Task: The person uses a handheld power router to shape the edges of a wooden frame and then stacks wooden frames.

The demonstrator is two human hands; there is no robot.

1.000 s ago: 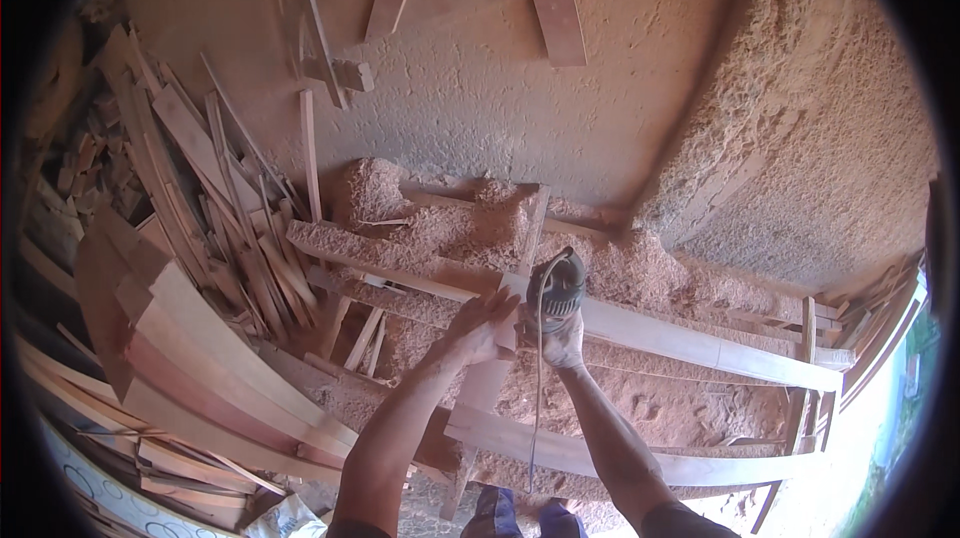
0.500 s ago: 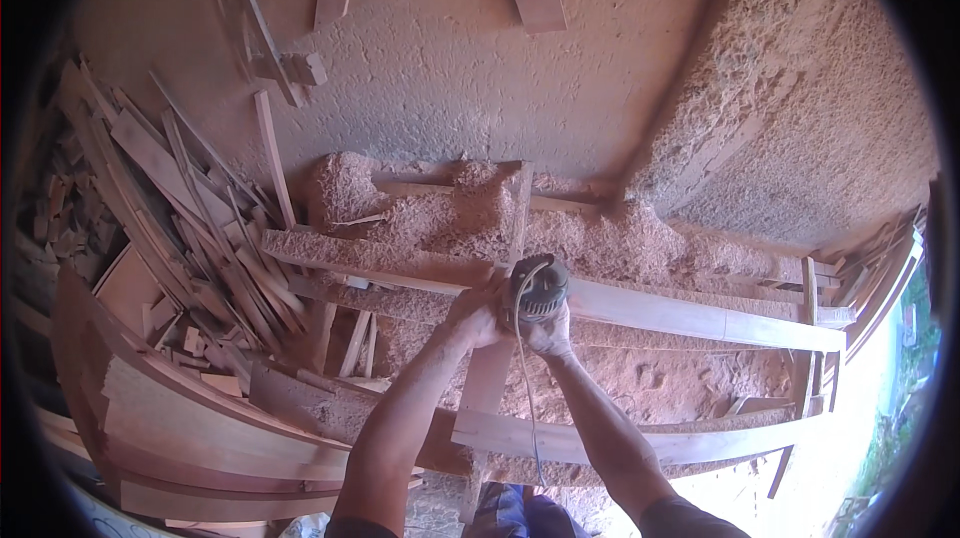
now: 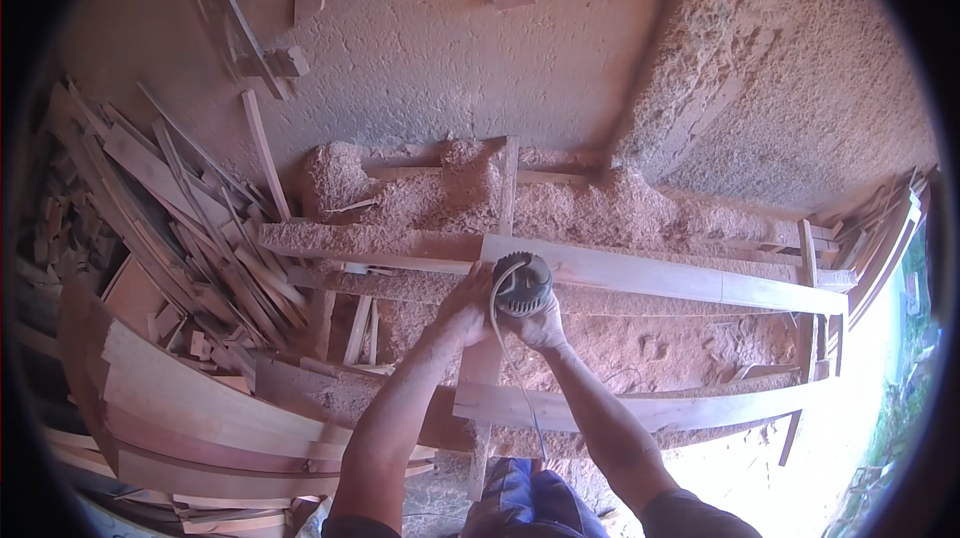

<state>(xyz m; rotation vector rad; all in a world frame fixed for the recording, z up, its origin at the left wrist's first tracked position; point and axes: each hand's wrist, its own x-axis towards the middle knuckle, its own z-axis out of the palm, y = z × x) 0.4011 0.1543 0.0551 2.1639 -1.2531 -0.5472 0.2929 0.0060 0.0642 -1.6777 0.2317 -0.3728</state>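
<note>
Both my hands are closed on a dark, round-topped corded power tool (image 3: 522,286) with a vented housing; its exact kind cannot be told from above. My left hand (image 3: 464,308) grips its left side, and my right hand (image 3: 543,326) wraps the right side low down. A pale cord loops over the top and hangs toward my legs. Just beyond the tool lies a long, pale, slightly curved plank (image 3: 660,274), its left end showing past the housing. Whether the tool touches the plank is hidden. A second curved plank (image 3: 640,412) runs nearer me, below my right forearm.
Wood shavings (image 3: 570,203) are heaped along the wall (image 3: 430,68). Wooden crosspieces (image 3: 480,363) support the planks. Many loose strips and offcuts (image 3: 190,198) are piled at left, with large curved boards (image 3: 200,408) nearer me. Bright daylight enters at the right.
Both hands and the tool have come slightly toward me relative to the far plank, baring its left end. The whole view has shifted a little.
</note>
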